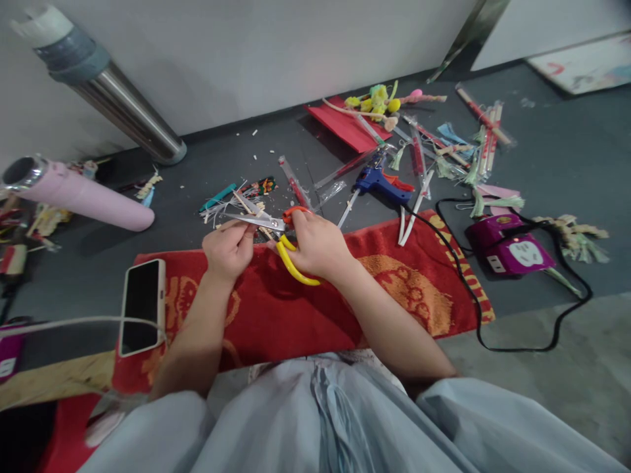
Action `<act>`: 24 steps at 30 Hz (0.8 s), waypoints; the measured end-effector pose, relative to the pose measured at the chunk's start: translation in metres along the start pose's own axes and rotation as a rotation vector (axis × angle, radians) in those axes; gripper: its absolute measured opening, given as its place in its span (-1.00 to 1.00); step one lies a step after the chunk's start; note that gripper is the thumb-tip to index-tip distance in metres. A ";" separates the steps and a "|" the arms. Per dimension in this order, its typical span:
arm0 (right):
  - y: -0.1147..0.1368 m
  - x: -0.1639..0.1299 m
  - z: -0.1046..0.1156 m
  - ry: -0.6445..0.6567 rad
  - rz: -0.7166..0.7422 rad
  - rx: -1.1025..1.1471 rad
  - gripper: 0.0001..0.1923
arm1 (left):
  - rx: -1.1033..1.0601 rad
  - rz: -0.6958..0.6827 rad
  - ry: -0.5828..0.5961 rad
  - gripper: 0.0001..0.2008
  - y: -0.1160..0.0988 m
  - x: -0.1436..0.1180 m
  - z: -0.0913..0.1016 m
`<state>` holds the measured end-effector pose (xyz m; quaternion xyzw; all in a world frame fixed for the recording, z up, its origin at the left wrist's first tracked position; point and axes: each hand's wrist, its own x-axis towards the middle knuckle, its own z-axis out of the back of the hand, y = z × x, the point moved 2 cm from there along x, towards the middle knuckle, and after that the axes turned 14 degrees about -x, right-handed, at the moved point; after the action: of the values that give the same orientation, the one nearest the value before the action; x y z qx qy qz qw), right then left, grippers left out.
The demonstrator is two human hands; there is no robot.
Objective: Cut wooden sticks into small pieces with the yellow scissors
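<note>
My right hand [321, 243] is wrapped round the handles of a pair of scissors [298, 268], one loop yellow and the other orange. The steel blades are spread apart and point left. Fingers of my left hand [227, 248] are pinched together by the lower blade; what they grip is hidden. Thin pale strips show around the blades, but I cannot tell whether one is held. Both hands are above a red towel [296, 315] with orange patterns. Just beyond them lies a pile of white twist ties [221, 209] with a teal piece.
A blue glue gun [382, 184] lies to the right, its black cord running near a purple power socket [510, 244]. A phone [142, 307] rests on the towel's left. A pink bottle [89, 197] and a steel flask [123, 108] are at left. Wrapped sticks and tassels lie behind.
</note>
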<state>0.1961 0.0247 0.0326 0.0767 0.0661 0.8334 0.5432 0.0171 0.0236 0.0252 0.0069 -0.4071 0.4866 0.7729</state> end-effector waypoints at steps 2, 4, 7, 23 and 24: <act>0.000 0.001 -0.001 -0.034 -0.002 0.010 -0.36 | -0.061 0.026 0.010 -0.65 -0.002 0.002 0.001; -0.001 0.001 -0.002 -0.049 0.004 0.010 -0.35 | -0.113 0.052 0.031 -0.64 -0.003 0.004 0.001; -0.001 0.001 -0.003 -0.046 0.009 -0.010 -0.34 | -0.140 0.085 0.060 -0.63 -0.001 0.003 -0.001; 0.004 0.000 -0.005 0.011 -0.065 -0.002 -0.36 | -0.078 0.056 0.117 -0.63 -0.001 0.005 -0.005; 0.005 0.000 -0.005 0.024 -0.068 -0.001 -0.36 | -0.072 0.059 0.118 -0.62 -0.002 0.005 -0.005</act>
<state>0.1910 0.0227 0.0289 0.0642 0.0745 0.8154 0.5705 0.0225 0.0285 0.0254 -0.0615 -0.3781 0.4937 0.7807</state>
